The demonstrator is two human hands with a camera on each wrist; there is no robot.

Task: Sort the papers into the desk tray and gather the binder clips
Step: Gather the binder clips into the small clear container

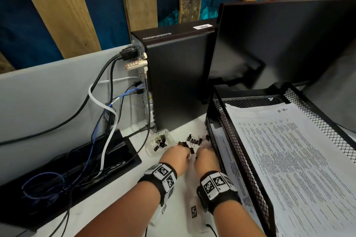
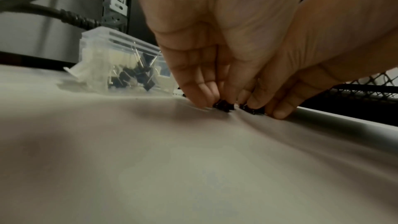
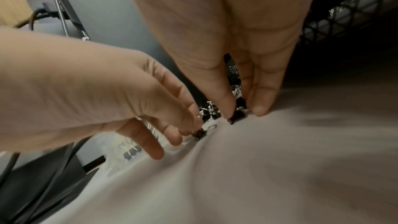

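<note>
clips lie loose on the desk between the clear box and tray; left hand and right hand each pinch one, and small springy clips might flick from fingertips under the tray

The white desk carries a black mesh tray on the right, a black computer tower behind, a clear plastic box just beside the tower, and loose binder clips scattered between box and tray.
</note>
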